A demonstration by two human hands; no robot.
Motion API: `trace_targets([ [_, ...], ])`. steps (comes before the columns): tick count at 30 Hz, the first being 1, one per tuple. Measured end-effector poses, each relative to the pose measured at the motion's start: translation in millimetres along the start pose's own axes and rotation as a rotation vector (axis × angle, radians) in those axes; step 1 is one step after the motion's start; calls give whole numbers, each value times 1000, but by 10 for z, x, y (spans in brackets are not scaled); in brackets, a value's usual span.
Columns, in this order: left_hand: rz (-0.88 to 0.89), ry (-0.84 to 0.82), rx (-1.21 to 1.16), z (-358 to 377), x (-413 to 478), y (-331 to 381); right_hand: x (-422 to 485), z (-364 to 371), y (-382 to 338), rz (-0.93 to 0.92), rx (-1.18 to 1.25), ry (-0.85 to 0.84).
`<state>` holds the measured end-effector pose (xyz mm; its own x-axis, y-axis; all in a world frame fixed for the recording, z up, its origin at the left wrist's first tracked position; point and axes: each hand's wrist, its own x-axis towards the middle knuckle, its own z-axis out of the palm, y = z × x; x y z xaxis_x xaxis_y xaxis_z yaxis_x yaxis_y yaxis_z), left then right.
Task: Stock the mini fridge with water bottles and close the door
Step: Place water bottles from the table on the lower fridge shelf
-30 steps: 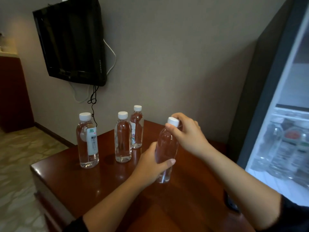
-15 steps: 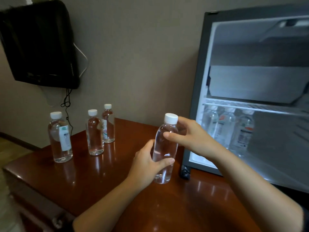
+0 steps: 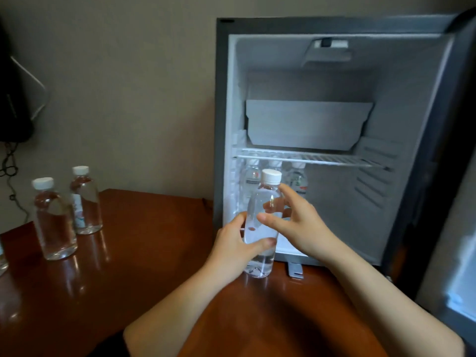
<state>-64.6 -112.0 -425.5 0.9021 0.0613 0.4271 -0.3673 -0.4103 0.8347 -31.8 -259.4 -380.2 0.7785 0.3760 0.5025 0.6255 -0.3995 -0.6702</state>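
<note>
I hold a clear water bottle with a white cap upright, just above the wooden table, in front of the open mini fridge. My left hand grips its lower body. My right hand reaches around its middle, thumb across the front and fingers behind. Inside the fridge, three bottles stand at the back left under the wire shelf. Two more bottles stand on the table at the left.
The fridge door hangs open at the far right. A dark wall-mounted screen with dangling cables is at the left edge. A fridge foot sits on the table by the held bottle. The fridge's lower right floor is bare.
My view swung right, and the bottle moved with both hands toward the fridge opening. My right hand slid from the neck down to the bottle's middle.
</note>
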Motion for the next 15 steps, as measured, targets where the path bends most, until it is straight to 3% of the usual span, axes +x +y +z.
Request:
trace_targets([
  [15, -15, -120, 3, 1065, 494, -25, -65, -520, 676, 182, -299, 255],
])
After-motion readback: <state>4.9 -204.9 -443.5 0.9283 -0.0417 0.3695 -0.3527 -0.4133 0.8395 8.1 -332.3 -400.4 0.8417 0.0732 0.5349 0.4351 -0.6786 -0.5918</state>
